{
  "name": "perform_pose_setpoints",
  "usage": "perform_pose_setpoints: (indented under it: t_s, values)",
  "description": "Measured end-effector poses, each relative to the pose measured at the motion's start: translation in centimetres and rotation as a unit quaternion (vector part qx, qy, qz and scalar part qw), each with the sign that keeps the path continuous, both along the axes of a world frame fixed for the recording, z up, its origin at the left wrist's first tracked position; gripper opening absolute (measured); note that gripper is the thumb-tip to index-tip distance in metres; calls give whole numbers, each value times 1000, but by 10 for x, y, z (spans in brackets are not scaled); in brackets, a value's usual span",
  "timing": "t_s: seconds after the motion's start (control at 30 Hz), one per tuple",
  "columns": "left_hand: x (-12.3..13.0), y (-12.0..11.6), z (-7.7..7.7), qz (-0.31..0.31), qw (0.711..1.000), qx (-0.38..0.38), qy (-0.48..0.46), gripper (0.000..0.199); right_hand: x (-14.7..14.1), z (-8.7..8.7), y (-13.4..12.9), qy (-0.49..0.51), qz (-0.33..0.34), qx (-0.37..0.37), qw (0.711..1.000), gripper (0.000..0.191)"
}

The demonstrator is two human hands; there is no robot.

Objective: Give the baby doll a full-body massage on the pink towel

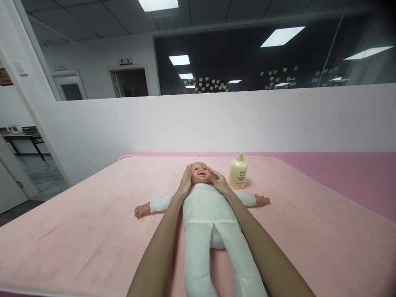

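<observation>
We see a pink sheet (93, 214) spread wide, probably as padding for the doll (204, 206) lying face up at its middle, head towards the far side, arms out left and right, legs pointing near. Right of its head a pale yellow bottle (238, 173) stands upright, likely there for easy reach. Our left hand (186, 180) and right hand (219, 180), unclenched with fingers extended, rest against opposite sides of the doll's head (200, 169), seemingly to steady it between them.
</observation>
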State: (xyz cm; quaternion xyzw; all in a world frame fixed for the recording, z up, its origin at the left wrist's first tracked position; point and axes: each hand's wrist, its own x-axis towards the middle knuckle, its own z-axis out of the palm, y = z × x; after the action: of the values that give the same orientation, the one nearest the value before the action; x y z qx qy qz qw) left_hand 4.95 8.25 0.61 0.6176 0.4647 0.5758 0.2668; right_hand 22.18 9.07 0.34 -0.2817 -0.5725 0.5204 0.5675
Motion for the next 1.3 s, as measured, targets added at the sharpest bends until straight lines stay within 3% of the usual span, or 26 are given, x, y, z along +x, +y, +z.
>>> perform_pose_setpoints:
  t_s: [0.17,0.33,0.5,0.57,0.73,0.97,1.1,1.2,1.3]
  values:
    - [3,-12,6,7,998,0,58,93,1,4,-4,-40,-38,34,998,83]
    - [0,-12,5,2,997,24,74,81,4,2,-1,-58,-42,43,997,74]
    - [-3,-9,4,-26,998,24,59,65,2,-2,2,1,-37,-41,998,64]
    - [-1,-10,5,-24,998,25,55,63,1,-2,2,-4,-43,-20,999,64]
    - [1,-11,4,-8,997,20,69,79,1,2,-3,-30,-53,37,997,76]
    - [-3,1,1,-20,999,25,14,56,4,4,-4,-18,-49,-4,999,65]
    - [0,-3,2,-11,1000,7,11,63,3,3,-4,13,-45,-47,998,63]
    - [3,-10,3,-11,999,-1,35,84,3,4,-6,-18,-57,0,998,70]
    - [3,-13,5,-17,999,-8,33,83,4,6,-7,-39,-61,19,997,76]
